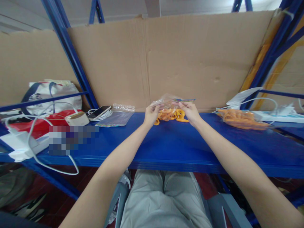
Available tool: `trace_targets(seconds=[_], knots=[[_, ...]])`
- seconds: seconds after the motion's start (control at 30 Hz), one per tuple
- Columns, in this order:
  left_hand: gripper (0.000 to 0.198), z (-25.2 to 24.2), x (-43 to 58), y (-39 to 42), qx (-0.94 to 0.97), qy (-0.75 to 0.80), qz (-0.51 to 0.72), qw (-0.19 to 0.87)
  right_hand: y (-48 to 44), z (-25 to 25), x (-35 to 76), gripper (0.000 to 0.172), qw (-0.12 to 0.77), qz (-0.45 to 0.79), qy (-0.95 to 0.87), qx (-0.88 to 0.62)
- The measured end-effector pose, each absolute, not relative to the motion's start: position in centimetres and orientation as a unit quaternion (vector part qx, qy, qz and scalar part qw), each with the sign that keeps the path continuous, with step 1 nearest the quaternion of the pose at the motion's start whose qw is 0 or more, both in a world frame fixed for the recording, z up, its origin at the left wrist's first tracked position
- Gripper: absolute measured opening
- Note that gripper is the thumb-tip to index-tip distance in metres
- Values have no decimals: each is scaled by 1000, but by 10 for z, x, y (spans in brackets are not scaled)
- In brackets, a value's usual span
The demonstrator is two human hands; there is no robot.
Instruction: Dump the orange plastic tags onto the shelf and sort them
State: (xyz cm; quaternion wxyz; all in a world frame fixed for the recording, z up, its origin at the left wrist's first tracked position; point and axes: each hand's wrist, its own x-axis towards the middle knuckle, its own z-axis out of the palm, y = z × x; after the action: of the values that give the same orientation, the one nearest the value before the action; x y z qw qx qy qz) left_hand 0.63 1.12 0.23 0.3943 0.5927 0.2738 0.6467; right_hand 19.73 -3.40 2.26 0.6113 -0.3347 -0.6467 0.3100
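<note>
My left hand (152, 112) and my right hand (189, 113) are raised over the back of the blue shelf top, both with fingers closed on a clear plastic bag (167, 98). The left pinches one side of the bag; the right grips its other side, where a coloured printed strip shows. Several orange-yellow plastic pieces with round loops (180, 114) lie behind and below the bag, between my hands. Their exact kind is too small to tell. Part of them shows through the clear film, and I cannot tell whether any are inside it.
A clear bag of orange pieces (242, 118) lies at right beside a white power strip (280, 116). At left are a flat clear packet (116, 117), a phone (99, 112), a white charger (77, 118), cables and a cloth bag (54, 98). A cardboard wall (190, 57) stands behind.
</note>
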Motion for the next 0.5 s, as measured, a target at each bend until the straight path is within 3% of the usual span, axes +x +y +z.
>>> trace_targets(seconds=[0.23,0.5], knots=[[24,14,6,-6,585,227,679,380,-37,30,197,12,670,264,-624,-303],[24,29,0,-15,575,198,710,355,-45,42,206,29,693,270,-604,-286]])
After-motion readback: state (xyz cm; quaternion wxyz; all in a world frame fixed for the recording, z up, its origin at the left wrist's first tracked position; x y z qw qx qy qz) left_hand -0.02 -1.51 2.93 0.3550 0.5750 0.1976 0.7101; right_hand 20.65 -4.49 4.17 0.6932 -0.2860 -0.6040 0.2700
